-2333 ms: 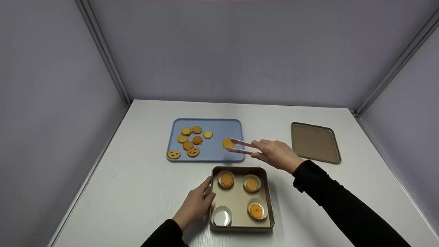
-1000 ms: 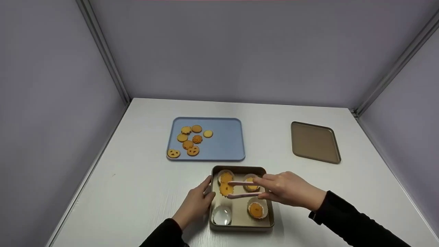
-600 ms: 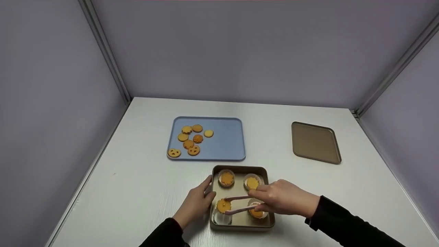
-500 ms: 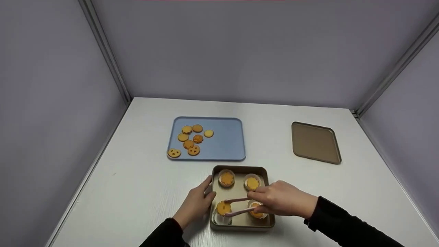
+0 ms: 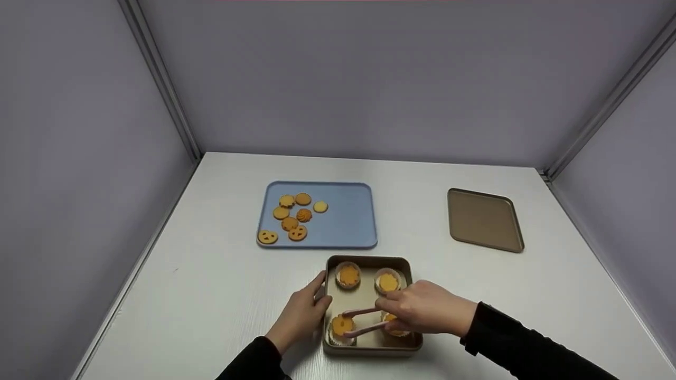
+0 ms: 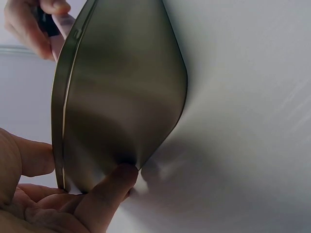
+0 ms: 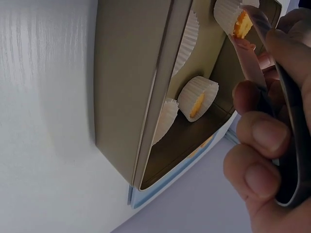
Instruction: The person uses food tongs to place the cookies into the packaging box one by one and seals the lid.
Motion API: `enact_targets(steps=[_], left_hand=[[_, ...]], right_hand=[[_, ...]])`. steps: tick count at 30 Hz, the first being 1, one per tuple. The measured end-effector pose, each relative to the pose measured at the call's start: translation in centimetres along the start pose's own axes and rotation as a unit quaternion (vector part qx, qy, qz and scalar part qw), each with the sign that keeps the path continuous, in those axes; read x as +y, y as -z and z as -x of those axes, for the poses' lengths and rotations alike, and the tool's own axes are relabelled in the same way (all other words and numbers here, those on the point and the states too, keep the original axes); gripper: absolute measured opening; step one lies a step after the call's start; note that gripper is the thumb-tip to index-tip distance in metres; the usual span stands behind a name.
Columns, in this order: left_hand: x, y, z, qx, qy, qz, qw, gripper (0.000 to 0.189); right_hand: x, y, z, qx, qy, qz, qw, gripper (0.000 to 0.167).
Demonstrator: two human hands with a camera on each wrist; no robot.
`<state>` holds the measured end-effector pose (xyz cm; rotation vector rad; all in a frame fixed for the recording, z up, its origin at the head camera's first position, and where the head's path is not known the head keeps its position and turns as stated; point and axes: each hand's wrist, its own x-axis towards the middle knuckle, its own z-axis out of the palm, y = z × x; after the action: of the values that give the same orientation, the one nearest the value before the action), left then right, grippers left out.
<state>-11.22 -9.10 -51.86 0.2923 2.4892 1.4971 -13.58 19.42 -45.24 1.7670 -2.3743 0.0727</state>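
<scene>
The tongs (image 5: 365, 330) were found grasped by the fingers of the right hand (image 5: 430, 310), their tips set at the edges of a cookie (image 5: 341, 325) in the near-left paper cup (image 5: 343, 341) of the tin (image 5: 372, 352). The tin's left wall was gripped by the fingers of the left hand (image 5: 300, 315). Placement of the cookie was judged to be in hand; full seating could not be confirmed. Careful spreading of the tongs was judged to be required next.

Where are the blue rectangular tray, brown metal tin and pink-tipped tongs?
Blue rectangular tray (image 5: 347, 216), head view, bare right side.
Brown metal tin (image 5: 365, 290), head view, bare inside floor.
Pink-tipped tongs (image 7: 249, 60), right wrist view, one pink arm.
</scene>
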Motion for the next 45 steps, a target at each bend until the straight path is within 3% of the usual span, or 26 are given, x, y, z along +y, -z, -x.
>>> enact_targets(steps=[12, 35, 45], left_hand=[[-0.04, -0.11, -0.04, 0.003, -0.003, -0.010, 0.9999, 0.062], [-0.01, -0.05, 0.08, 0.004, -0.007, -0.014, 0.9999, 0.062], [0.05, 0.01, 0.04, 0.011, -0.011, -0.023, 0.9996, 0.061]], right_hand=[[0.13, -0.10, -0.15, -0.004, 0.000, 0.012, 0.9999, 0.033], [0.12, -0.24, 0.16, -0.008, -0.011, -0.013, 0.9998, 0.031], [0.31, -0.03, 0.20, -0.027, -0.027, -0.016, 0.9991, 0.032]])
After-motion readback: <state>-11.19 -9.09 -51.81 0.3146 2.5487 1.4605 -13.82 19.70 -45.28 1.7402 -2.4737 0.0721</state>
